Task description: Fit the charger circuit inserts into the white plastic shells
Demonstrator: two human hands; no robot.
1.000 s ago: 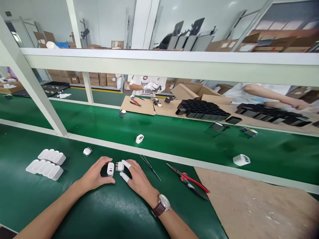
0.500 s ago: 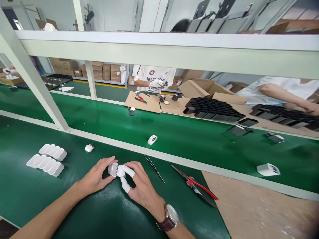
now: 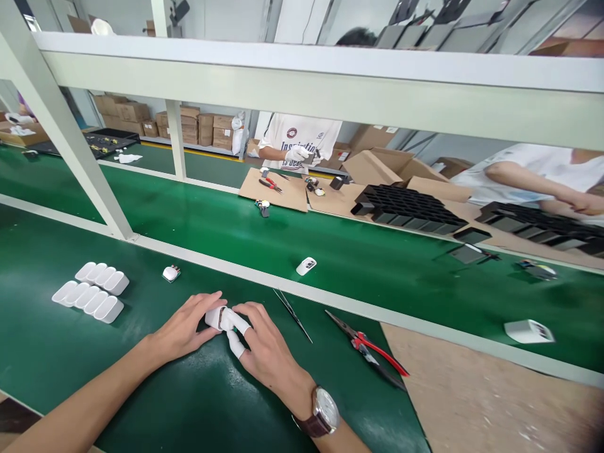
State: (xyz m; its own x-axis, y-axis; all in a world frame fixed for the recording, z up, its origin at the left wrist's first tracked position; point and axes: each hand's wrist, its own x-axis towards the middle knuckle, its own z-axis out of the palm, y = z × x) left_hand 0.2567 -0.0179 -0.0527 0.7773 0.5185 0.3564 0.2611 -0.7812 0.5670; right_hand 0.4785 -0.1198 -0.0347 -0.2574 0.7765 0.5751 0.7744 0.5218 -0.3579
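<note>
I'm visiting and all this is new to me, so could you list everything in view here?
charger piece: one, white, between both hands
shells: about nine, white, two rows, bench left
small part: one, white, beyond left hand
tweezers: one, metal, right of the hands
pliers: one, red handles, right of tweezers
cardboard sheet: one, brown, bench right
belt chargers: two, white, green belt, middle and right
trays: two groups, black, across the belt
boxes: many, brown, back wall
co-workers: two, white shirts, across the belt
watch: one, silver, brown strap, right wrist
left hand: one, bare, grip on charger piece
right hand: one, white finger covers, grip on charger piece
</note>
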